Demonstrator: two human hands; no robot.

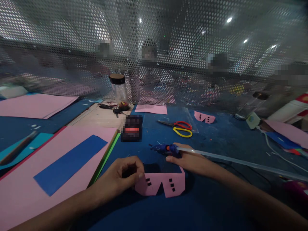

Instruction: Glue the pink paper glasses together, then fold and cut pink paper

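Observation:
Pinched between the thumb and fingers of my left hand (126, 173) is the left end of pink paper glasses (178, 184). Small black squares show on both lens parts, and a notch is cut for the nose. A narrow strip rises at the glasses' right end, near my right hand (189, 159). That hand is closed around a blue glue gun (169, 149), nozzle pointing left, just beyond the glasses. From its back a long clear glue stick (228, 156) runs to the right. The gun's handle is mostly hidden by my fingers.
Red-and-yellow-handled scissors (179, 126) lie behind the glue gun, beside a dark blurred box (131, 128). Farther back are another pink paper piece (204, 117) with black squares and a jar (119, 91). A blue strip (71, 163) rests on pink sheets at left. Perforated metal (154, 29) stands behind.

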